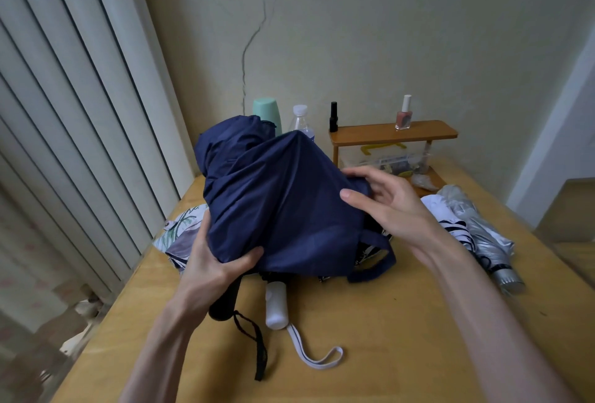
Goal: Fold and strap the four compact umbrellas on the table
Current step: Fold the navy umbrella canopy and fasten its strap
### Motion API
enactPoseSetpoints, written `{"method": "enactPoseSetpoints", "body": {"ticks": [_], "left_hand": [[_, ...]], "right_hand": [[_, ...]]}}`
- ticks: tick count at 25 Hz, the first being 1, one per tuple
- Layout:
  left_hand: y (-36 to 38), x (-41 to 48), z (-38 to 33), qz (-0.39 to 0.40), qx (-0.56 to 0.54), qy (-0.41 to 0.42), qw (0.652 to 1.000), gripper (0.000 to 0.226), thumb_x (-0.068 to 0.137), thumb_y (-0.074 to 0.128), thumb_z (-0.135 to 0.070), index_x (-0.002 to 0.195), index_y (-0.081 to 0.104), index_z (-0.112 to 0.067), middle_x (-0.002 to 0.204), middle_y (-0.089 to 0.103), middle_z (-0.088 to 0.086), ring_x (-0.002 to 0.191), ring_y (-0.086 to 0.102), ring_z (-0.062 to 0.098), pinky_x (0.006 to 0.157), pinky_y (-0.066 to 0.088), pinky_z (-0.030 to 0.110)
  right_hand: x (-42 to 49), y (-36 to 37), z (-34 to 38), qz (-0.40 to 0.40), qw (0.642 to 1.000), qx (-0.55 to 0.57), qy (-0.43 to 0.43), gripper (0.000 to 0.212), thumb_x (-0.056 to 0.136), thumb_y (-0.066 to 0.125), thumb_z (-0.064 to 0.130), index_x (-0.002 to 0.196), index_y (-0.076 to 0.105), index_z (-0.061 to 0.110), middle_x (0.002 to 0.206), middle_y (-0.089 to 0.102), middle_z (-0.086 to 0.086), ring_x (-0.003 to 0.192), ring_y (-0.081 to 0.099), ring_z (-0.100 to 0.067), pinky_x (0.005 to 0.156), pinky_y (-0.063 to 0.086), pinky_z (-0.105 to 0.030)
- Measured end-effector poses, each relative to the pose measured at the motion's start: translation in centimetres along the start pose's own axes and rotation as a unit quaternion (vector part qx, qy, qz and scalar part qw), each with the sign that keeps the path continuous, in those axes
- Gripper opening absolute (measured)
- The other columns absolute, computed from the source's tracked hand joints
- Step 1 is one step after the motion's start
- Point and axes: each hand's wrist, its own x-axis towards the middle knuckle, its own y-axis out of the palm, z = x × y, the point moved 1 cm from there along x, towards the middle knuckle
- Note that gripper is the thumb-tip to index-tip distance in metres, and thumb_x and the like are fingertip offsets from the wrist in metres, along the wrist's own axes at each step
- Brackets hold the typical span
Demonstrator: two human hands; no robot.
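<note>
Four umbrellas were asked for, yet only three handles showed: black handle (225,302), white handle (276,306) and silver handle (510,282). Floral cloth (180,228) at left centre may have been the fourth. One navy umbrella (280,196) was mid-frame above the table (386,338), loose and unstrapped. The left hand (212,264) gripped its bunched cloth just above the black handle. The right hand (389,206) pinched a fold at the canopy's right edge, its other fingers spread. Slack panels could bunch unevenly, so the dangling navy strap (383,261) might not reach round. The raised canopy could also knock the mint bottle (265,112) and clear bottle (301,119) behind it.
</note>
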Motion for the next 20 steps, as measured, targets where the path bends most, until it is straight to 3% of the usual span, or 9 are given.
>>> {"method": "enactPoseSetpoints", "body": {"ticks": [4, 8, 11, 14, 18, 20], "left_hand": [[-0.4, -0.2, 0.1, 0.038, 0.009, -0.003, 0.999, 0.113, 0.052, 0.097, -0.045, 0.150, 0.041, -0.041, 0.139, 0.061, -0.026, 0.128, 0.060, -0.005, 0.100, 0.052, 0.015], [-0.6, -0.1, 0.3, 0.033, 0.005, -0.004, 0.999, 0.113, 0.051, 0.096, -0.047, 0.150, 0.043, -0.040, 0.138, 0.062, -0.026, 0.127, 0.061, -0.004, 0.103, 0.052, 0.020], [-0.4, 0.0, 0.5, 0.012, 0.010, -0.010, 1.000, 0.110, 0.054, 0.098, -0.044, 0.150, 0.043, -0.043, 0.138, 0.062, -0.027, 0.127, 0.060, -0.006, 0.105, 0.049, 0.023], [0.1, 0.0, 0.8, -0.008, 0.001, -0.023, 1.000, 0.099, 0.060, 0.103, -0.039, 0.137, 0.043, -0.055, 0.133, 0.059, -0.029, 0.119, 0.060, -0.014, 0.104, 0.047, 0.020], [-0.4, 0.1, 1.6, -0.007, -0.012, -0.038, 0.999, 0.114, 0.056, 0.099, -0.042, 0.155, 0.042, -0.036, 0.145, 0.060, -0.010, 0.129, 0.064, 0.010, 0.111, 0.052, 0.047], [-0.5, 0.2, 1.6, -0.006, -0.015, -0.043, 0.999, 0.115, 0.056, 0.100, -0.043, 0.155, 0.043, -0.035, 0.146, 0.061, -0.007, 0.129, 0.065, 0.014, 0.111, 0.052, 0.052]], "right_hand": [[-0.1, -0.2, 0.0, 0.037, 0.999, -0.004, 0.035, 0.035, 0.094, 0.077, 0.028, 0.128, 0.070, 0.025, 0.121, 0.076, 0.013, 0.115, 0.069, 0.001, 0.096, 0.055, -0.018], [0.0, -0.7, -0.5, 0.066, 0.996, -0.015, 0.054, 0.028, 0.099, 0.066, 0.036, 0.119, 0.076, 0.018, 0.115, 0.078, 0.011, 0.110, 0.070, 0.001, 0.090, 0.052, -0.014], [0.2, -1.1, -1.2, 0.009, 0.998, -0.008, 0.055, 0.027, 0.088, 0.080, 0.030, 0.099, 0.076, 0.006, 0.100, 0.080, -0.004, 0.094, 0.075, -0.014, 0.080, 0.056, -0.021], [0.5, -1.5, -1.7, -0.047, 0.998, -0.008, 0.047, 0.018, 0.087, 0.082, 0.021, 0.087, 0.075, 0.005, 0.085, 0.078, -0.003, 0.081, 0.072, -0.013, 0.072, 0.056, -0.019], [0.5, -1.4, -1.6, -0.010, 0.999, -0.051, 0.016, 0.014, 0.100, 0.068, 0.016, 0.096, 0.079, 0.009, 0.092, 0.080, 0.000, 0.088, 0.073, -0.006, 0.077, 0.054, -0.017], [0.5, -1.1, -1.5, -0.017, 0.998, -0.053, 0.001, 0.016, 0.102, 0.064, 0.015, 0.100, 0.079, 0.012, 0.092, 0.080, 0.005, 0.087, 0.072, -0.002, 0.076, 0.055, -0.016]]}}
